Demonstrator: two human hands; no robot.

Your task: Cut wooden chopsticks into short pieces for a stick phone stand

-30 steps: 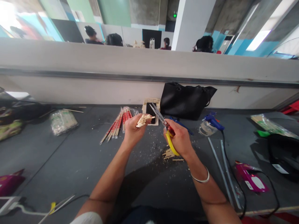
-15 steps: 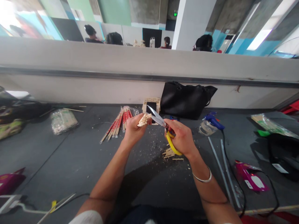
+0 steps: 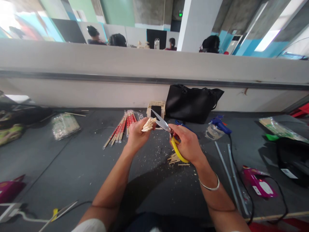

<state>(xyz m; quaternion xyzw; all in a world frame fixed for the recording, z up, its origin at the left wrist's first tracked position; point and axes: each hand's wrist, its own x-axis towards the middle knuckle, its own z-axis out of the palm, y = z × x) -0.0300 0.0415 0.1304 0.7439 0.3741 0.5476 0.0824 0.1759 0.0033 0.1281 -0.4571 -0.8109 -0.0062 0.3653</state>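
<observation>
The left hand is gripping a bundle of pale sticks above the bench, and the right hand is holding yellow-handled scissors, their parted blades pointing at the bundle's ends; whether they are touching is unclear. Short sticks are lying below the scissors. Clear wrappers with red print are enclosing longer sticks. Plastic packets are lying far left and right, the right packet containing pale sticks. A transparent container is sitting beneath a blue glue gun; a black bag is hiding its contents.
</observation>
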